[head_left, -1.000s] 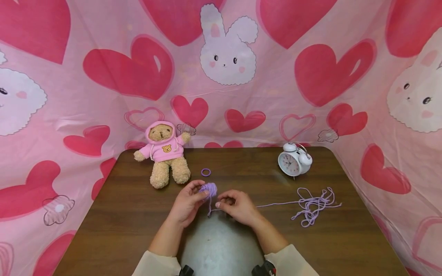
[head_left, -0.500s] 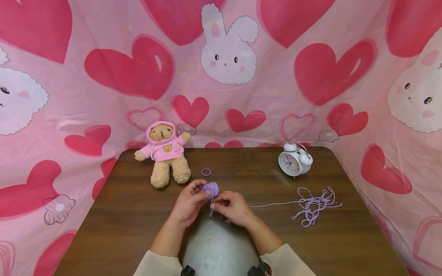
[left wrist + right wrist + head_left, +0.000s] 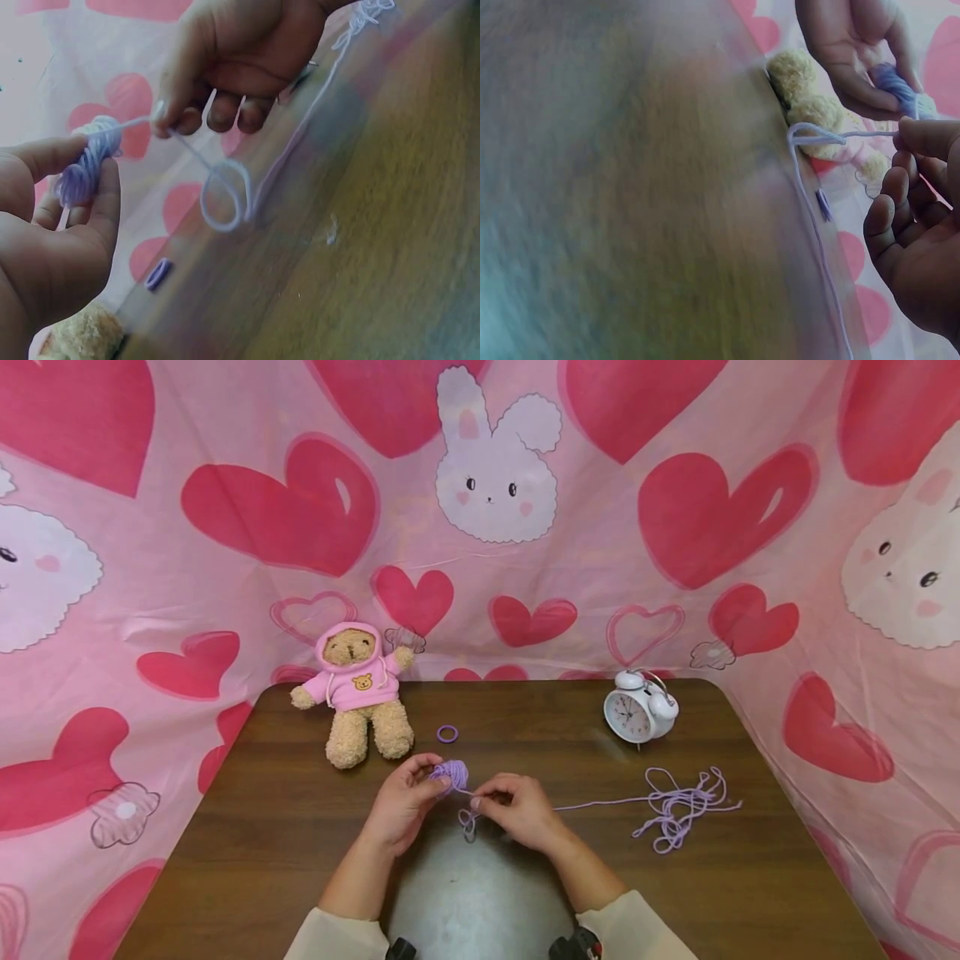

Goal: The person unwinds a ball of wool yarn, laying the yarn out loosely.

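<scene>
"Where's the bare left hand [image 3: 403,806]?"

"At the small wound bundle of lavender yarn [image 3: 454,774], pinching it between thumb and fingers."

"And the bare right hand [image 3: 519,812]?"

"Just right of the bundle, thumb and forefinger pinching its thin lavender strand [image 3: 133,122], the other fingers bent."

"How do the arms lie?"

"The left forearm [image 3: 356,881] and right forearm [image 3: 588,877] both slant inward toward the bundle from its near side, bare up to the cream cloth sleeves [image 3: 339,937]."

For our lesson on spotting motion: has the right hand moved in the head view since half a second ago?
Yes: judged against the white alarm clock, the right hand has shifted slightly towards the picture's right.
</scene>
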The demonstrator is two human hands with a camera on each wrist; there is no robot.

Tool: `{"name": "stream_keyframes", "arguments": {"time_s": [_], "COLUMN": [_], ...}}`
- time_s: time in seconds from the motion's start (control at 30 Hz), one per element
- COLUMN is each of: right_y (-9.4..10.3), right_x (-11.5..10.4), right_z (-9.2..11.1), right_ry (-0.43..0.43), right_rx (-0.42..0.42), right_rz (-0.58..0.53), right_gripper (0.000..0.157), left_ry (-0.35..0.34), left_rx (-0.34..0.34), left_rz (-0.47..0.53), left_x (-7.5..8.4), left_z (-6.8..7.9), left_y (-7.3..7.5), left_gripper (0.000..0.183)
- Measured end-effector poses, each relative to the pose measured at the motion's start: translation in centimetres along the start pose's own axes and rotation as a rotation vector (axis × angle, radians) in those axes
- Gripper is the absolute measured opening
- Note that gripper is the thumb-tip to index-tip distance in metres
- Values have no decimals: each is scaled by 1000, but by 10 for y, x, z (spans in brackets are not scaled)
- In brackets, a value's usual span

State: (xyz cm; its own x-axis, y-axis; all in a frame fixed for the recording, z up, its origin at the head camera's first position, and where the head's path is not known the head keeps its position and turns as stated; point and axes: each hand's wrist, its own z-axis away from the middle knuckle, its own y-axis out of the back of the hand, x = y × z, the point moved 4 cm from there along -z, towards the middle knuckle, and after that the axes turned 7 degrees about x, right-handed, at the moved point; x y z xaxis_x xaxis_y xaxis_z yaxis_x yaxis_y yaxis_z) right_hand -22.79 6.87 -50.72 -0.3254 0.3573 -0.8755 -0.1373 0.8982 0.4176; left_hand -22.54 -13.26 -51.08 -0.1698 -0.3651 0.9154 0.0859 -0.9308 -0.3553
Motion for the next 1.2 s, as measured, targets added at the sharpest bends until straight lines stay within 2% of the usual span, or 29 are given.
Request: {"name": "stream_keyframes", "arguments": {"time_s": [0.27, 0.53, 0.9, 1.2], "right_y": [16, 34, 52, 63], "right_x": [3, 7, 11, 16], "right_z": [1, -2, 1, 8], "right_ry": [-5, -21, -63, -59], "right_rx": [44, 77, 113, 126], "right_rz": [-7, 4, -11, 7], "right_gripper": [4, 6, 4, 4], "left_ry": [6, -10, 33, 42], "left_rx": [34, 15, 22, 75], "left_rz": [-21, -47, -36, -35], "left_x": [-2, -2, -5, -2], "left_z": [1, 3, 6, 8], "left_y": [10, 19, 37, 49], "left_gripper": [31, 32, 33, 35]}}
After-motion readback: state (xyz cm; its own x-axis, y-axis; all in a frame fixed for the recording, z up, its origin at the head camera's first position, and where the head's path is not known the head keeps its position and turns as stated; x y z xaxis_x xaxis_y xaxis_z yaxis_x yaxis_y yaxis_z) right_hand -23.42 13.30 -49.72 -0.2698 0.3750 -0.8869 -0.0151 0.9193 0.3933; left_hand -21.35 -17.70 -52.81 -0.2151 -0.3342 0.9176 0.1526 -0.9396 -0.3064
